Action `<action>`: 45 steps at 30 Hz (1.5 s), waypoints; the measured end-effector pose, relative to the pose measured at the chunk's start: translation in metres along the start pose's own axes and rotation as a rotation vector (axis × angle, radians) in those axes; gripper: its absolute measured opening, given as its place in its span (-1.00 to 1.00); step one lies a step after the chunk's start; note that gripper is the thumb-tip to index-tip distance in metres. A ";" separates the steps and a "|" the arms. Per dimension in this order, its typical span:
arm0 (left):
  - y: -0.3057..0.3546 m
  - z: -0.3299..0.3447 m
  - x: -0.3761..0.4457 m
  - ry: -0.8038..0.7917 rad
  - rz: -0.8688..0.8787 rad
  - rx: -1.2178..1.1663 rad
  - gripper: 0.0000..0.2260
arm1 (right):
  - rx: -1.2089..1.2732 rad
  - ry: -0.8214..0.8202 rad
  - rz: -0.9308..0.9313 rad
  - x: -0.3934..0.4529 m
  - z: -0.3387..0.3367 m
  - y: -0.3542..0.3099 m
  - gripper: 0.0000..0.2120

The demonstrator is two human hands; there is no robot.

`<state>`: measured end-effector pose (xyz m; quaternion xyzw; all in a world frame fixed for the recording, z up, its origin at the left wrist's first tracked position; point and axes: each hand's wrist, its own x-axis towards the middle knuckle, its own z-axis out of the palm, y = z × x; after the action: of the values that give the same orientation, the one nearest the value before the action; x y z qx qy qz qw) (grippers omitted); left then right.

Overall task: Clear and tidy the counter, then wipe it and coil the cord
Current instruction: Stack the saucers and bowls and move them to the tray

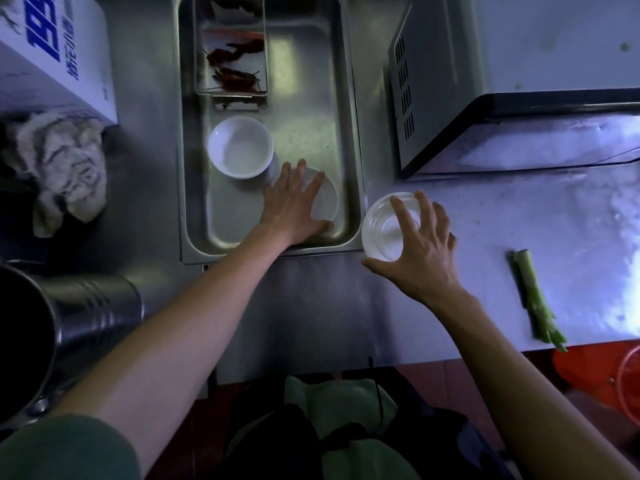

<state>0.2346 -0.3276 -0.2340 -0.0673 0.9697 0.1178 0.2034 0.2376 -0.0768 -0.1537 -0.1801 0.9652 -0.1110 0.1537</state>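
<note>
fingers point(420, 216) of the right hand point(422, 251) are curling round a white bowl point(384, 230) on the desk point(329, 306); left hand point(294, 202) is lying spread on a second bowl point(325, 199), leftward in the steel tray point(355, 140), the likely destination.

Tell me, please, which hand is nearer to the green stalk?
Right. The right hand grips a bowl left of the stalk; the left hand is farther, inside the tray.

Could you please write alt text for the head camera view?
The left hand rests flat on a small white dish inside a steel tray, while the right hand grips a clear glass bowl on the counter beside it.
</note>
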 end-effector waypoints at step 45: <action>-0.056 -0.038 -0.087 0.219 -0.011 -0.337 -0.58 | -0.014 -0.022 -0.134 0.063 0.039 -0.099 -0.23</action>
<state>0.3094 -0.3839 -0.1756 -0.1181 0.9521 0.2695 0.0832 0.2259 -0.1974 -0.1797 -0.2465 0.9500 -0.1124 0.1550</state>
